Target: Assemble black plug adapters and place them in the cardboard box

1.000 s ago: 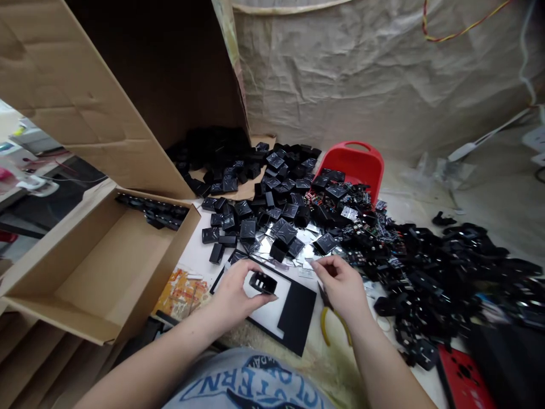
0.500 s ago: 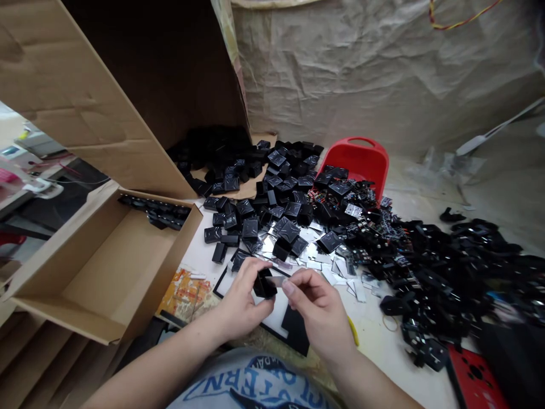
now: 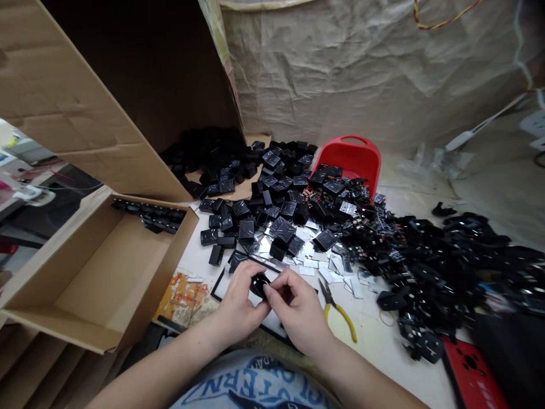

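closer in now, the right hand has its fingertips against the small black housing, and the thin metal strip it held at the opening a moment ago is out of sight. whether that strip sits inside or behind the fingers, i cannot tell. the pliers show fully again, at about four o'clock from the housing.

both hands are together at the housing, just above the flat framed panel on the desk. the left hand clamps it between thumb and fingers; the right thumb touches its near edge, and whether the right fingers pinch anything is hidden.

loose metal plates lie at two o'clock, more black housings at twelve, the red bin at one to two, and the open carton at nine.

the held housing looks light and stiff, probably hard plastic, a bit slick on its glossy faces. its outer side walls seem the best hold, with the opening left free; squeezed hard, thin walls could flex or crack.
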Demonstrator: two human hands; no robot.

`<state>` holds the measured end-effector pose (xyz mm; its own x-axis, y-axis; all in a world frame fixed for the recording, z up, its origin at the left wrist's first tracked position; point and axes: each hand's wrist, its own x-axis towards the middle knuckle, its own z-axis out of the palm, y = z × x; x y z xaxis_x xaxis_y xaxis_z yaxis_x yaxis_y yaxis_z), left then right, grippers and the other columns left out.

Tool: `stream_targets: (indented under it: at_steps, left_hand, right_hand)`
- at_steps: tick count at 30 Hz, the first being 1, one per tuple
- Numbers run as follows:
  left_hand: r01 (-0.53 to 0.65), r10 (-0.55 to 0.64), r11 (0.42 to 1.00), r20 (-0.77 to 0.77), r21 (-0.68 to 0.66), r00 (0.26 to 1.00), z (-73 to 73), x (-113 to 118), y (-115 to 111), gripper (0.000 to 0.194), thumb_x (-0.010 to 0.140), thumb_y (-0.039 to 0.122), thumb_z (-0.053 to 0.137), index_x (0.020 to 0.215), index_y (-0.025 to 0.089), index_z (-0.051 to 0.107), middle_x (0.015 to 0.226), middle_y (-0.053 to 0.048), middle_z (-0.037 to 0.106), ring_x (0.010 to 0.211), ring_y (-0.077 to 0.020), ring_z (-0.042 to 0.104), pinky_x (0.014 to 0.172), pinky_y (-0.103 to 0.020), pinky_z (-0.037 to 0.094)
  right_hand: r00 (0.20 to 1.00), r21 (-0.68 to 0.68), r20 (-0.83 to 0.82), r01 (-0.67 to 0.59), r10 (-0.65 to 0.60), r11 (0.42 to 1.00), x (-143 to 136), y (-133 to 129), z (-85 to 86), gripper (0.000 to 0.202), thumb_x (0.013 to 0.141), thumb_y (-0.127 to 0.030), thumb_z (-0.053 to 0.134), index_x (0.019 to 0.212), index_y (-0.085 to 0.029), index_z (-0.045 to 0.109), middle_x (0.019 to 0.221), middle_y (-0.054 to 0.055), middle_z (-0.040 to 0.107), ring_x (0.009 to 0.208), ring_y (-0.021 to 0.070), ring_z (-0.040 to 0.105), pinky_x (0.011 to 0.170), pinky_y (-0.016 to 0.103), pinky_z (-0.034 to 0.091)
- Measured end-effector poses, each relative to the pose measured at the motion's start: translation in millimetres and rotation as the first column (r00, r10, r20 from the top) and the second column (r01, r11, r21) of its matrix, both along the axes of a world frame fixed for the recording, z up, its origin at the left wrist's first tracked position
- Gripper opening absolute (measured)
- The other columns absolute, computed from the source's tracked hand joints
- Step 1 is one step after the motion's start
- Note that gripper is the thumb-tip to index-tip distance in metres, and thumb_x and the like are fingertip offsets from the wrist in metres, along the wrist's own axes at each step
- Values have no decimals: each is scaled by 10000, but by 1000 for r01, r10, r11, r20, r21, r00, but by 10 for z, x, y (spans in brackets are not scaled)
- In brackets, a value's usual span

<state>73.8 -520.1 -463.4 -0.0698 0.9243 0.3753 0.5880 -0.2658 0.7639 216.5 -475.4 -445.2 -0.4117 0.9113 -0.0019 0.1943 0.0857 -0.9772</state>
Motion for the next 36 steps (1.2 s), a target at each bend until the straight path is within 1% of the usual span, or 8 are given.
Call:
stream_targets:
  at_steps: [5,10,15,19,24,27,31,36]
  left_hand:
    - [85,-86,996,-30,-19,996,-6,-24,-20,491,707,89,542,1162,254,460,1034,-61,548,976,-226,575,857,-390,512]
    - [12,2,973,59,-230,998,-101,-185,6,399,827,263,599,1200,265,456,1105,-66,552,1011,-223,594,904,-383,506]
    - [23,0,951,73,-309,997,-98,-230,33,390,843,298,614,1217,287,504,1258,-73,557,1186,-258,553,1042,-435,437]
    - [42,-8,943,104,-330,995,-86,-103,29,367,840,273,600,1193,269,499,1193,-65,598,1096,-234,609,1000,-415,464]
    - [58,-22,953,124,-298,992,-34,-5,63,317,819,227,607,1120,226,508,984,-40,625,855,-177,640,788,-323,530]
    - [95,-92,985,26,-145,995,-1,81,113,189,811,227,657,990,204,600,870,-33,642,810,-178,624,739,-313,521]
    - [43,-12,979,-155,199,988,-26,157,179,305,805,179,688,1104,208,639,1017,-79,708,930,-216,633,839,-377,503]
    - [-61,67,997,143,-46,987,-36,-44,134,205,809,218,652,1003,183,706,966,-73,730,886,-202,656,819,-345,512]
  right_hand:
    - [950,-443,-305,-200,63,874,21,104,-101,389,659,-383,778,921,-227,537,690,-70,515,548,94,445,510,215,381]
    - [989,11,135,56,-57,998,546,609,-94,221,862,-382,582,991,-204,600,909,46,632,766,168,585,681,291,477]
    - [364,443,834,5,-415,896,1134,1047,-148,226,873,-174,536,1070,-154,647,1031,157,606,916,283,588,666,341,452]
    - [251,423,883,-56,-398,904,1263,1096,-301,233,836,-130,560,1050,-136,652,1055,185,583,907,305,583,600,334,437]
    - [620,446,658,135,-427,885,1179,937,-270,291,808,-309,649,1069,-186,613,1013,90,606,836,230,593,699,342,469]
    - [934,66,204,285,-292,956,833,665,-245,413,732,-482,724,997,-199,582,820,25,621,690,191,579,637,326,469]
    - [974,-364,-189,50,-127,930,322,261,-227,391,745,-547,715,882,-214,562,731,-12,600,635,157,565,567,272,436]
    - [976,-9,124,-178,178,984,394,286,-69,339,952,-480,461,867,-206,643,878,41,648,837,191,605,762,318,464]
